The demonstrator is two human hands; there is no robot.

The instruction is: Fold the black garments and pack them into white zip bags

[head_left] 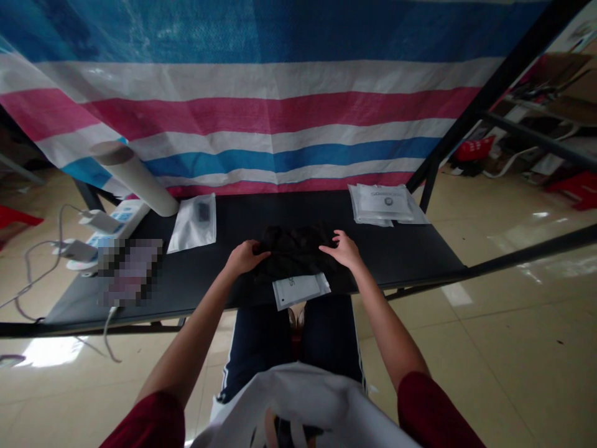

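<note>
A dark, crumpled black cloth point(296, 249) lies on the black tabletop, in front of my body. My left hand point(245, 256) is at its left end, fingers curled and thumb laid over the fabric. At the opposite end my right hand point(345, 250) has its thumb on the cloth and its fingers bent around the edge, some of them slightly apart. Black on black makes the cloth's outline and exact kind hard to make out. A white packet with dark lettering point(301, 290) rests at the near edge, just below the cloth and overhanging the table slightly.
Several pale packets point(385, 204) are stacked at the back right. To the left are a translucent pouch point(193, 223), a white cylinder point(137, 177), a power strip with chargers point(114, 224) and a blurred-out phone point(133, 269). A striped sheet point(275, 112) hangs behind the table point(410, 252).
</note>
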